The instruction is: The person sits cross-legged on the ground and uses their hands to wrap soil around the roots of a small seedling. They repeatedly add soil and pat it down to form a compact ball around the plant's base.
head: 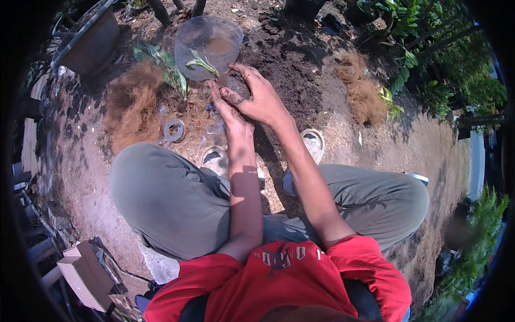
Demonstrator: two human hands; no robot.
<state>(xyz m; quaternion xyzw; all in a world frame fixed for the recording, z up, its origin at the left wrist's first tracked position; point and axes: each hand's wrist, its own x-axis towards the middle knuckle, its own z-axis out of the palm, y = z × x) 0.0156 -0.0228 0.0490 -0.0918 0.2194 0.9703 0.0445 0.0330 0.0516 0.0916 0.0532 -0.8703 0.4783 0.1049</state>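
Note:
Between my two soiled hands is a dark, rounded ball of soil (235,83), with a small green leafy seedling (204,64) leaning out of its left side. My left hand (227,105) supports the ball from below and the left. Curved over its right side is my right hand (257,93), thumb near the left palm. Just beyond them stands a clear plastic tub (189,50) with brownish contents. Loose dark soil (297,76) covers the ground right of the hands. The ball's underside is hidden by my palms.
Brown fibre (134,104) is heaped at the left, near cut leafy plants (157,56) and a clear roll (174,131). More fibre (364,96) lies at the right. A large basin (90,46) stands far left; a cardboard box (86,273) sits lower left.

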